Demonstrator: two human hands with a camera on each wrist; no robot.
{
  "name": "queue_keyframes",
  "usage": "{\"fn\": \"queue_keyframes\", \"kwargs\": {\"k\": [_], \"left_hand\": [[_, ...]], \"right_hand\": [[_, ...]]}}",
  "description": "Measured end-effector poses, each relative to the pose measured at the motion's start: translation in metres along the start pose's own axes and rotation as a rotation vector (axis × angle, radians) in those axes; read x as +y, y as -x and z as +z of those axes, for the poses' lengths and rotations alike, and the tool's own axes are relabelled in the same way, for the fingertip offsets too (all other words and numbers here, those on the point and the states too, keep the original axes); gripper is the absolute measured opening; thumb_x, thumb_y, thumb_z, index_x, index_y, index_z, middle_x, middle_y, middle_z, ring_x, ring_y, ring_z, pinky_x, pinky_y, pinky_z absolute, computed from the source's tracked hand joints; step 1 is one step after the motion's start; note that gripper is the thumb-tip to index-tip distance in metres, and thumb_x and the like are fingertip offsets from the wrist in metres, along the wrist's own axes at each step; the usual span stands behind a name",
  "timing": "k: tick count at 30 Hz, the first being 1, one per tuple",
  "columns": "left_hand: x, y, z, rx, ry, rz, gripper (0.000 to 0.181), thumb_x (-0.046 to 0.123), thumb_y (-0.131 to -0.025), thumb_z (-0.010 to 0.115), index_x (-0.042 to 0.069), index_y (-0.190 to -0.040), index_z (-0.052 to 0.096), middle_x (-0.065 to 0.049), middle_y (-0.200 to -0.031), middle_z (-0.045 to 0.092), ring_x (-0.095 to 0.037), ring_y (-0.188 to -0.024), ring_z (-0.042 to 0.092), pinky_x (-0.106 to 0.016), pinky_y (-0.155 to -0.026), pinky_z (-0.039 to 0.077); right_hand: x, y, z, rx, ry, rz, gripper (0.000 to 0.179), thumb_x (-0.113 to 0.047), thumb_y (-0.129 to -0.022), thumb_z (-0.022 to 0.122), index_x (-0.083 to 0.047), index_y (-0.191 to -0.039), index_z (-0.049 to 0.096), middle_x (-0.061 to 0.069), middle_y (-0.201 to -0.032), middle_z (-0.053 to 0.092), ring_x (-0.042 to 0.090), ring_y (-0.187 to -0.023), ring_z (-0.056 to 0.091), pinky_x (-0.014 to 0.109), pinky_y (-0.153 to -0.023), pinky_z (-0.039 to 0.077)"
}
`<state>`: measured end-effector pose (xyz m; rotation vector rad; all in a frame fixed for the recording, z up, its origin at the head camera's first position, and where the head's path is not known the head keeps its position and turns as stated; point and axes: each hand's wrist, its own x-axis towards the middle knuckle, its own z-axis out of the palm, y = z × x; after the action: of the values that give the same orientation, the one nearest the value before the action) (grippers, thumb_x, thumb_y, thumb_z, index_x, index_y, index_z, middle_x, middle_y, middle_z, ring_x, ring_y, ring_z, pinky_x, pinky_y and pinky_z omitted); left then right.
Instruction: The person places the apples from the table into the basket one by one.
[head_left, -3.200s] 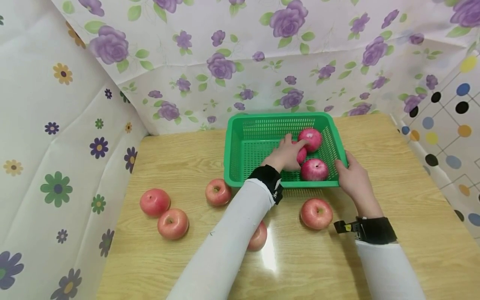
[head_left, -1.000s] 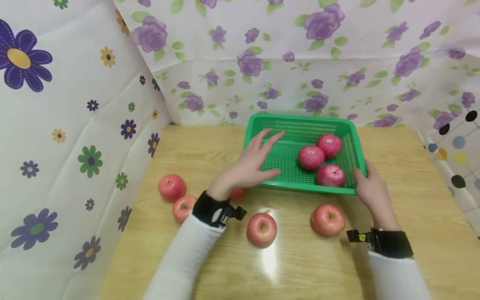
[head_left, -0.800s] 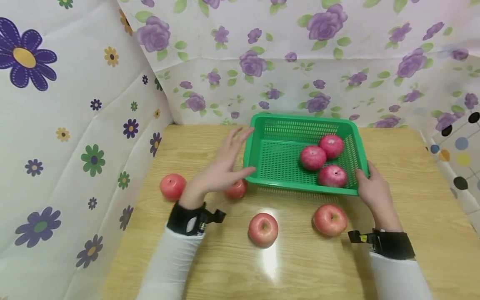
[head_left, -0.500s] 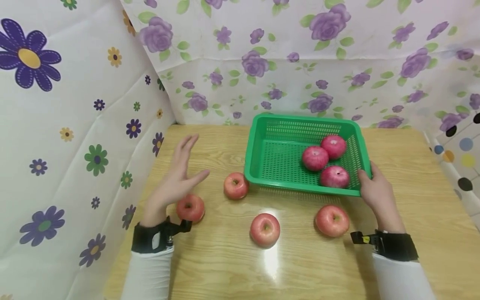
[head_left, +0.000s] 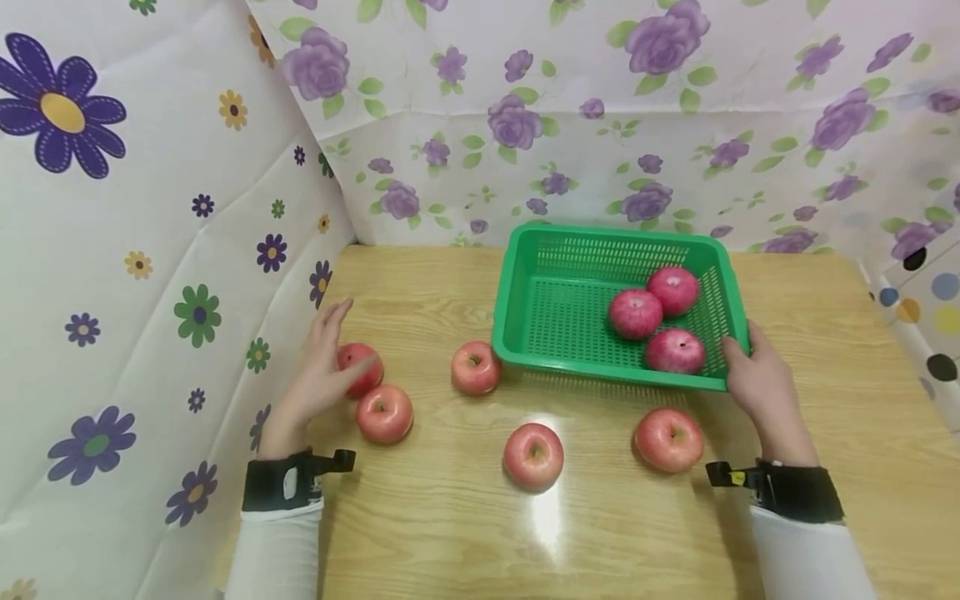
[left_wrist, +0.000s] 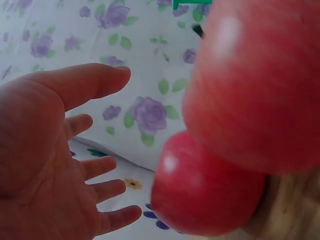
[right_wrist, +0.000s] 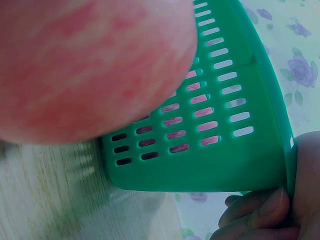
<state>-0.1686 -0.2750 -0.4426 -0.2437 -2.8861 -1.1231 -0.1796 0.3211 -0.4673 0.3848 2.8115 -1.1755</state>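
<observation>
My left hand (head_left: 315,379), fingers spread and holding nothing, hovers by the leftmost red apple (head_left: 360,353), partly covering it. A second apple (head_left: 385,414) sits right beside that one. In the left wrist view, the palm and fingers (left_wrist: 100,190) stand apart from both apples, the farther apple (left_wrist: 207,187) and the nearer apple (left_wrist: 260,85). My right hand (head_left: 765,387) grips the right front corner of a green plastic basket (head_left: 510,304), thumb over the rim and fingers beneath. Three darker red apples, one of them the front apple (head_left: 675,352), lie in the basket's right half.
One apple (head_left: 476,367) rests by the basket's left front corner. Another apple (head_left: 533,456) lies front centre, and a further apple (head_left: 670,439) sits before the basket near my right wrist. Patterned sheets (head_left: 450,150) close off the wooden table (head_left: 450,533) behind and at the left.
My left hand has let go of an apple in the basket, come out and moved left to the leftmost apples. My right hand has kept its grip on the basket. The view has shifted.
</observation>
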Motion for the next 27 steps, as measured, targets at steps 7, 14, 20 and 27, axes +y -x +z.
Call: {"fn": "queue_keyframes", "kwargs": {"k": [7,14,20,27], "left_hand": [[-0.019,-0.003,0.002,-0.054,-0.020,-0.088,0.099,0.032,-0.089,0.073,0.025,-0.161,0.005,-0.021,-0.160,0.004,-0.048,-0.140,0.015,-0.076,-0.099,0.028],[-0.035,-0.005,0.010,-0.089,0.000,-0.135,0.109,0.043,-0.085,0.076,0.028,-0.160,0.000,-0.022,-0.160,0.007,-0.046,-0.139,0.020,-0.071,-0.104,0.027],[-0.040,-0.007,0.016,-0.126,-0.013,-0.173,0.110,0.043,-0.083,0.078,0.027,-0.160,0.002,-0.025,-0.158,0.009,-0.049,-0.133,0.031,-0.070,-0.099,0.035],[-0.040,-0.008,0.016,-0.145,-0.031,-0.185,0.106,0.036,-0.082,0.080,0.026,-0.160,0.010,-0.026,-0.155,0.014,-0.047,-0.129,0.036,-0.068,-0.097,0.039]], "right_hand": [[-0.001,-0.002,0.000,0.009,0.001,0.011,0.067,-0.051,-0.105,0.023,-0.014,-0.160,0.010,0.035,-0.142,0.039,0.049,-0.118,0.042,0.068,-0.089,0.040],[0.002,0.000,-0.001,-0.003,0.001,0.000,0.068,-0.050,-0.105,0.022,-0.012,-0.160,0.009,0.037,-0.143,0.037,0.051,-0.118,0.041,0.070,-0.088,0.040],[0.002,0.001,-0.001,-0.005,0.005,-0.003,0.067,-0.049,-0.106,0.023,-0.012,-0.160,0.010,0.037,-0.141,0.038,0.050,-0.117,0.042,0.069,-0.087,0.040],[0.000,0.001,0.000,0.002,0.015,-0.007,0.068,-0.051,-0.105,0.022,-0.013,-0.160,0.009,0.036,-0.141,0.039,0.049,-0.115,0.043,0.067,-0.085,0.042]]}}
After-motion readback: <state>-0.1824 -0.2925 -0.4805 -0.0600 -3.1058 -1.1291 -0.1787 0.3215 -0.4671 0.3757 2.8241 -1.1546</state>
